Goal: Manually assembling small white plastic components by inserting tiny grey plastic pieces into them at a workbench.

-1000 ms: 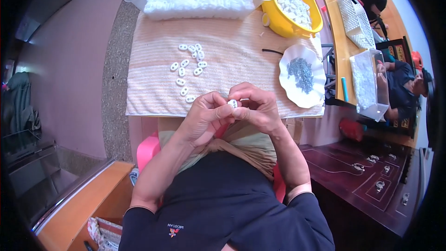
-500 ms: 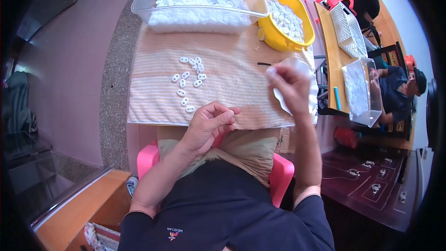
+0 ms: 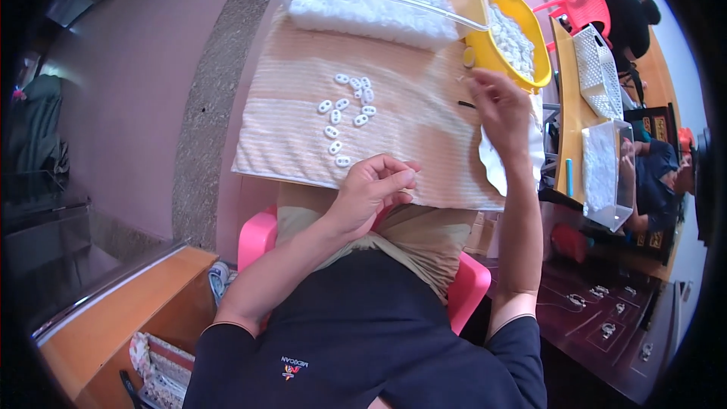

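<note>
My left hand point(image 3: 376, 191) is at the near edge of the striped towel point(image 3: 284, 125), thumb and fingers pinched together; anything between them is too small to make out. My right hand point(image 3: 501, 110) hovers over a white sheet point(image 3: 494, 165) at the right, just short of the yellow basin, its fingers curled together and their contents hidden. Several small white oval pieces with two dark holes, one of them nearest me point(image 3: 343, 161), lie scattered left of centre on the towel. A thin black strip point(image 3: 466, 104) rests left of my right hand.
A clear plastic tub point(image 3: 371, 11) full of white pieces stands at the far side. Beside it, a yellow basin point(image 3: 547, 68) holds more white pieces. To the right is another table with a white perforated basket point(image 3: 598, 68) and a clear bin point(image 3: 622, 212), where a person sits.
My right hand has moved away from me, off the white sheet's middle toward the yellow basin. My left hand keeps its pinch. The whole view has shifted and tilted slightly.
</note>
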A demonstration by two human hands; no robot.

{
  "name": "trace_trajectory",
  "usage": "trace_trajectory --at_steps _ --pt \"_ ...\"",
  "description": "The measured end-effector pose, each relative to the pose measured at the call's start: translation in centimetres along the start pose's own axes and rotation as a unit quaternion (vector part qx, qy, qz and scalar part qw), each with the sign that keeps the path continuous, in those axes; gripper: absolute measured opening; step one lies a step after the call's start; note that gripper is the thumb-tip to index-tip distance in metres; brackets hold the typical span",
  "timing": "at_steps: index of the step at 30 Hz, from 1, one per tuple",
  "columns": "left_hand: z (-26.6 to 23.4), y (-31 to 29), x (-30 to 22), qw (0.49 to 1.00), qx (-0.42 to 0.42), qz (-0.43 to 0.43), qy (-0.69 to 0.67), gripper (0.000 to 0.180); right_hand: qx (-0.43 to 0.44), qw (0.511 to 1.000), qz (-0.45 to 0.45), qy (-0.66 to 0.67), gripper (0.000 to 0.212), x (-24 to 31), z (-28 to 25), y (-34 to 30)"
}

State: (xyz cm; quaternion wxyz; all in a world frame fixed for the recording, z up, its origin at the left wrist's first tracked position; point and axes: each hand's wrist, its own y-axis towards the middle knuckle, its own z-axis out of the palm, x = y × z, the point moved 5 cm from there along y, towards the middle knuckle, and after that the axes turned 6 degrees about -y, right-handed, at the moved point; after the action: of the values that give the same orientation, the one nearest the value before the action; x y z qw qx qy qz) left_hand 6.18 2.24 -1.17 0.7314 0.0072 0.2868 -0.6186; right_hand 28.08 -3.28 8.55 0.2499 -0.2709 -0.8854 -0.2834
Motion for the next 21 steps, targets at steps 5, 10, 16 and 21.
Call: trace_trajectory --at_steps 5,10,16,21 --pt "-0.5 -0.1 0.5 1.0 -0.019 0.003 -0.01 0.01 0.159 0.986 -0.043 -0.002 0.019 4.6 7.0 -1.0" --pt "-0.5 -0.2 0.7 1.0 -0.029 0.01 -0.008 0.009 0.19 0.972 -0.116 -0.075 0.023 7.0 10.8 -0.5" --pt "-0.5 0.0 0.7 0.999 -0.029 0.012 -0.011 0.012 0.24 0.945 -0.07 -0.211 0.026 7.8 12.7 -0.2" --pt "-0.6 0.0 0.7 1.0 -0.028 0.012 -0.002 0.012 0.244 0.937 -0.061 -0.244 0.027 8.0 13.4 -0.1"
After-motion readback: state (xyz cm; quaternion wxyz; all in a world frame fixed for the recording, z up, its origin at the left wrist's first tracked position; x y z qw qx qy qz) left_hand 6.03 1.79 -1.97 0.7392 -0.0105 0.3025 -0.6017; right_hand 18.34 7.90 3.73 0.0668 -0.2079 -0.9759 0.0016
